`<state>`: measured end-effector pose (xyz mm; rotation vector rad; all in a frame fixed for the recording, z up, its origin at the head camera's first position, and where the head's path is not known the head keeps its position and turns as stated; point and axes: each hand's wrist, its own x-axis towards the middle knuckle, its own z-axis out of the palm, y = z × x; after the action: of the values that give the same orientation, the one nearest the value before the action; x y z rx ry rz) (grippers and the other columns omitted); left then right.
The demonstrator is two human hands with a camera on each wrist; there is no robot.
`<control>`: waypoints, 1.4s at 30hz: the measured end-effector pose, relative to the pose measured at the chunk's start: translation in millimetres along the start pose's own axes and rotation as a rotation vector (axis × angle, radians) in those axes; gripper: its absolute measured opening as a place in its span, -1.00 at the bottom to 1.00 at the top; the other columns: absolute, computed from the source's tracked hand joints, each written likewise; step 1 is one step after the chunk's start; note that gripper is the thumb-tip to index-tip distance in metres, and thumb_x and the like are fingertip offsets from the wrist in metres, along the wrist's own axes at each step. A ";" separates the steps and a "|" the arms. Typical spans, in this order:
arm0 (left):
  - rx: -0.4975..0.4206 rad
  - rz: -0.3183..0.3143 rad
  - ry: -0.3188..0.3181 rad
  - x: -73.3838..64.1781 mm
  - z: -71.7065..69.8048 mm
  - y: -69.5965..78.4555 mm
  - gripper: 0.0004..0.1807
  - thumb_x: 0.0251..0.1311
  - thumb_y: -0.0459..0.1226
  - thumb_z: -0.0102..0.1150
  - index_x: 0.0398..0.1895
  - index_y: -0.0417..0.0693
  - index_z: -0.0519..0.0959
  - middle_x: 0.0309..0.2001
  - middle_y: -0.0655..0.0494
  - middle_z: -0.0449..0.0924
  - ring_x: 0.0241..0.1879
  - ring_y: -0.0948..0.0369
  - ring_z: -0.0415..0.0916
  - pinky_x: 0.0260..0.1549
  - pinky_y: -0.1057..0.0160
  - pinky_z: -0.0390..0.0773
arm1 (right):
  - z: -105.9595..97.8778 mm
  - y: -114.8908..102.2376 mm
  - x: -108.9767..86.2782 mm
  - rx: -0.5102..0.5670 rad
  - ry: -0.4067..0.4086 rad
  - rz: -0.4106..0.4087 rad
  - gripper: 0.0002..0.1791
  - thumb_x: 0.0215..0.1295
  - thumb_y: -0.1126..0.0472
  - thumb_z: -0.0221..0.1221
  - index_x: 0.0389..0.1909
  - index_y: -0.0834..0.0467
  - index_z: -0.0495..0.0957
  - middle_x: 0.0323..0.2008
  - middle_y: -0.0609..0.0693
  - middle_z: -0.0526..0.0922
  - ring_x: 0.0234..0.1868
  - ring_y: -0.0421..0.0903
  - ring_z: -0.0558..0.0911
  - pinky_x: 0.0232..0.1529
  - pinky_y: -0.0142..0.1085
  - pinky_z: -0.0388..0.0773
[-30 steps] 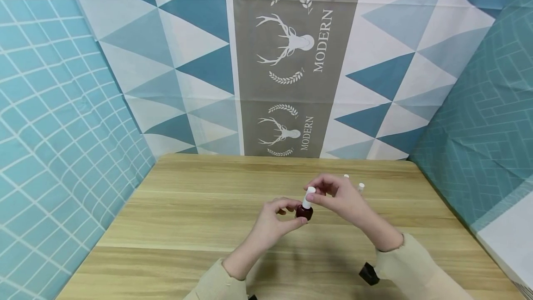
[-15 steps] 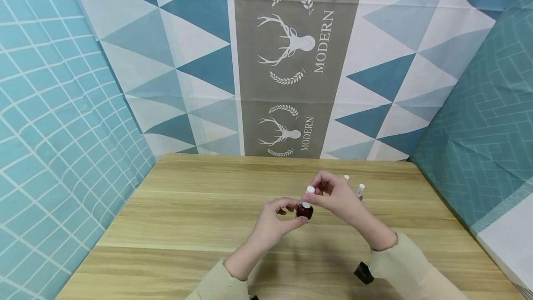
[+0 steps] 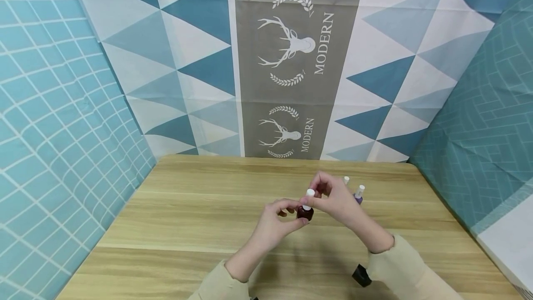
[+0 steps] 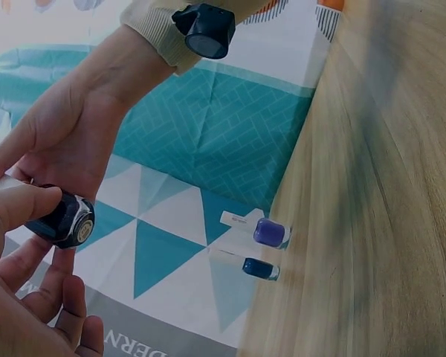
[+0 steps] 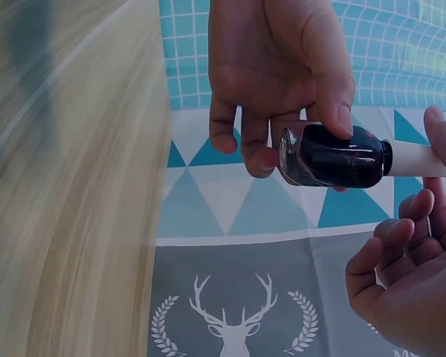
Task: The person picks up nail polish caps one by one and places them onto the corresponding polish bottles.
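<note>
A dark nail polish bottle (image 3: 305,213) with a white cap (image 3: 310,193) is held above the table, tilted slightly. My left hand (image 3: 270,226) grips the glass body between thumb and fingers. From the right, my right hand (image 3: 335,200) pinches the white cap. In the right wrist view the bottle (image 5: 342,158) shows a black neck, and the cap (image 5: 410,159) sits right at it. The left wrist view shows the bottle's base (image 4: 83,227) with a round label.
A purple nail polish bottle (image 4: 270,232) and a dark blue one (image 4: 260,268), both with white caps, stand on the wooden table (image 3: 187,226) behind my right hand. Patterned cloth (image 3: 200,59) hangs at the back and sides. A white object (image 3: 508,240) lies at the right edge.
My right hand's fingers have shifted slightly on the cap, and its forearm has moved a little left. More of the purple bottle shows behind it. My left hand holds nearly still.
</note>
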<state>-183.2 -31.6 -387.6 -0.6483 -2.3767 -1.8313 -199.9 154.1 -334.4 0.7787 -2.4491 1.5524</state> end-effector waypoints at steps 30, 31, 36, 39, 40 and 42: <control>-0.013 -0.042 -0.043 -6.2 -9.2 38.7 -0.75 -0.02 -0.36 0.35 -0.20 -0.13 0.66 -0.28 0.06 0.68 -0.22 0.25 0.47 -0.12 0.08 0.37 | -9.3 1.5 -5.8 0.071 -0.110 -0.243 -0.74 0.33 0.41 0.03 -0.08 0.14 0.61 -0.19 0.06 0.54 -0.18 -0.13 0.47 -0.23 -0.30 0.44; -0.014 -0.044 -0.046 -7.0 -10.0 42.0 -0.75 -0.02 -0.36 0.35 -0.20 -0.13 0.66 -0.28 0.05 0.68 -0.22 0.26 0.47 -0.12 0.08 0.37 | -9.3 1.8 -5.7 0.071 -0.108 -0.241 -0.74 0.33 0.41 0.04 -0.09 0.12 0.61 -0.20 0.07 0.54 -0.19 -0.13 0.48 -0.24 -0.31 0.45; -0.008 -0.050 -0.053 -8.4 -11.4 47.4 -0.76 0.00 -0.35 0.34 -0.20 -0.13 0.66 -0.28 0.07 0.68 -0.24 0.33 0.45 -0.11 0.08 0.36 | -8.6 3.6 -5.1 0.047 -0.086 -0.234 -0.75 0.28 0.39 0.11 -0.12 0.06 0.62 -0.21 0.00 0.55 -0.24 -0.15 0.49 -0.31 -0.31 0.45; -0.009 -0.047 -0.053 -8.5 -11.4 47.5 -0.76 0.00 -0.34 0.34 -0.20 -0.12 0.66 -0.28 0.07 0.68 -0.23 0.29 0.46 -0.11 0.08 0.36 | -7.9 6.0 -4.5 0.038 -0.073 -0.241 -0.75 0.25 0.41 0.14 -0.13 0.06 0.62 -0.21 -0.03 0.55 -0.27 -0.15 0.49 -0.33 -0.31 0.46; -0.009 -0.048 -0.052 -8.5 -11.4 47.4 -0.76 0.00 -0.34 0.34 -0.20 -0.12 0.66 -0.28 0.08 0.68 -0.23 0.28 0.47 -0.11 0.07 0.37 | -7.8 6.7 -4.5 0.037 -0.069 -0.241 -0.75 0.25 0.41 0.15 -0.14 0.06 0.62 -0.22 -0.04 0.55 -0.28 -0.16 0.49 -0.32 -0.32 0.47; -0.012 -0.048 -0.052 -8.2 -11.3 47.4 -0.76 0.00 -0.35 0.34 -0.19 -0.12 0.66 -0.28 0.07 0.68 -0.21 0.20 0.49 -0.11 0.07 0.37 | -7.7 8.2 -4.4 0.039 -0.062 -0.246 -0.76 0.23 0.42 0.16 -0.16 0.07 0.62 -0.22 -0.04 0.55 -0.29 -0.16 0.47 -0.32 -0.32 0.47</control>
<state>-160.5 -35.0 -343.9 -0.6535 -2.4365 -1.8717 -201.4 165.1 -339.1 1.1040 -2.2658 1.5080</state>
